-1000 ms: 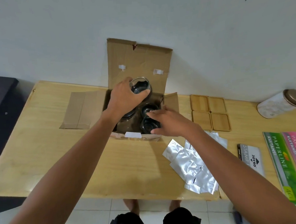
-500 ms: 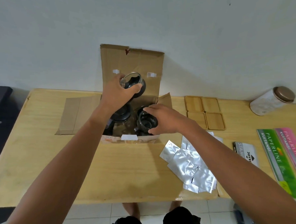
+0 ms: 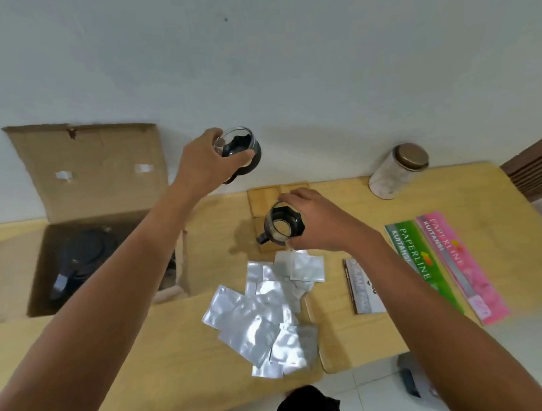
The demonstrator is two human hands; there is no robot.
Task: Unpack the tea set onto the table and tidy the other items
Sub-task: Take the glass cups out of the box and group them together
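My left hand (image 3: 203, 163) grips a glass tea cup with a black base (image 3: 240, 150), held in the air above the far edge of the table. My right hand (image 3: 319, 224) holds a second glass cup with a black handle (image 3: 278, 228) by its rim, low over the wooden coasters (image 3: 263, 194). Whether that cup touches a coaster I cannot tell. The open cardboard box (image 3: 82, 171) stands at the left with a dark teapot (image 3: 84, 257) still inside.
Several silver foil sachets (image 3: 263, 315) lie scattered on the wooden table (image 3: 221, 236) near its front edge. A lidded glass jar (image 3: 398, 172) lies at the back right. Green and pink receipt books (image 3: 423, 260) and a small grey packet (image 3: 363, 290) lie at the right.
Both hands have lifted a cup out of the box and carried it to the right, the right one down over the coasters. The view has swung right.
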